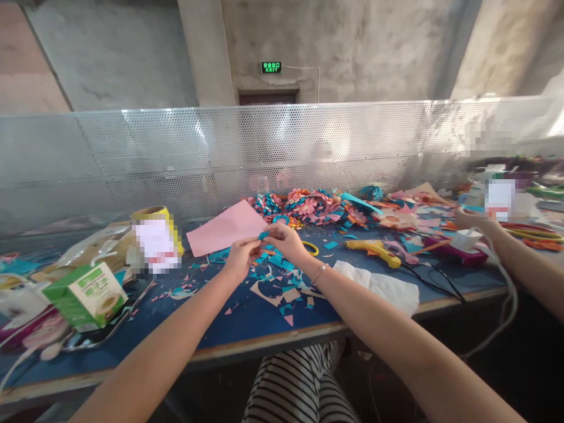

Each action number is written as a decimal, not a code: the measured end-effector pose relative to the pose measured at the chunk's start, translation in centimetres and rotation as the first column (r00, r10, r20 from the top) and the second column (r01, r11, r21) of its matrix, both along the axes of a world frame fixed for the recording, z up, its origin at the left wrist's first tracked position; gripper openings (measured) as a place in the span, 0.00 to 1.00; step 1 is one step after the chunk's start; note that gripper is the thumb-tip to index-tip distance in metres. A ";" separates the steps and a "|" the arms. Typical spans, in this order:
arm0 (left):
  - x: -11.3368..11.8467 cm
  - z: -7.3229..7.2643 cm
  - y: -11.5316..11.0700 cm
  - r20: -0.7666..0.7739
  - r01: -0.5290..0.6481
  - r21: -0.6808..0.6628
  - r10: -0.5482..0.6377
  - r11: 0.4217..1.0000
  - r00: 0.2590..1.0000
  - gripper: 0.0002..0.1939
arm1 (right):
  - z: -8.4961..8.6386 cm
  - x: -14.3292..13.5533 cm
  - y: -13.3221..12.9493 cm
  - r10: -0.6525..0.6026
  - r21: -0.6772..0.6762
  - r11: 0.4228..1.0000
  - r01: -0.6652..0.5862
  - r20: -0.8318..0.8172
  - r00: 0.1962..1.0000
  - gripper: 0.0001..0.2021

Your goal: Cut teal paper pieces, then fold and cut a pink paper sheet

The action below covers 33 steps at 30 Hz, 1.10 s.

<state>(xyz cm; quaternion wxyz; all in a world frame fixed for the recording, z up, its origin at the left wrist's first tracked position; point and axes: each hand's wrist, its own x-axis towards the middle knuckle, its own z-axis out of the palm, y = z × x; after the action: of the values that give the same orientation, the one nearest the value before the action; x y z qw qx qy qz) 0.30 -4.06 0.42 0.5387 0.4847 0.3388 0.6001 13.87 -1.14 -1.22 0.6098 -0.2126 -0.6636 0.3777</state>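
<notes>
Between my two hands is a small blue paper piece [263, 235], pinched at the fingertips above the table. My left hand [242, 257] closes on its lower left side, and my right hand [284, 239] grips it from the right. The exact shape of the piece is too small to make out. Just behind my hands lies a pink paper sheet [227, 226]. Blue, pink and cream paper scraps [282, 288] are scattered beneath them. Yellow handles, perhaps of scissors [312, 248], show partly behind my right wrist.
A heap of paper flowers [308, 205] lies along the perforated metal screen [282, 147]. To the right are a yellow glue gun [374, 249] with its cord and a white tissue [379, 285]. A green box [86, 296] stands at left. Another person's hand [473, 220] reaches in at right.
</notes>
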 end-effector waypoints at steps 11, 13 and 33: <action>-0.2 0.4 -0.1 0.025 0.004 -0.119 -0.001 0.993 1.000 0.05 | 0.3 0.9 0.1 -0.317 0.461 0.870 0.174 0.253 0.914 0.03; -0.2 0.3 0.0 0.000 -0.008 -0.098 0.008 0.995 1.000 0.07 | 0.4 1.0 0.0 -0.329 0.503 0.850 0.156 0.275 0.903 0.04; -0.1 -1.2 0.7 -0.077 -0.095 0.020 0.097 0.995 0.992 0.10 | 0.5 0.6 -0.8 -0.515 0.528 0.816 0.233 0.482 0.709 0.08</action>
<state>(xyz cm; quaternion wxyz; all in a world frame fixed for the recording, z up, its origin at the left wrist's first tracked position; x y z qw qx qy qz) 0.23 -3.38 -0.74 0.4916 0.4952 0.3776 0.6087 14.45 -1.92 -0.73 0.4607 -0.3156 -0.8296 -0.0019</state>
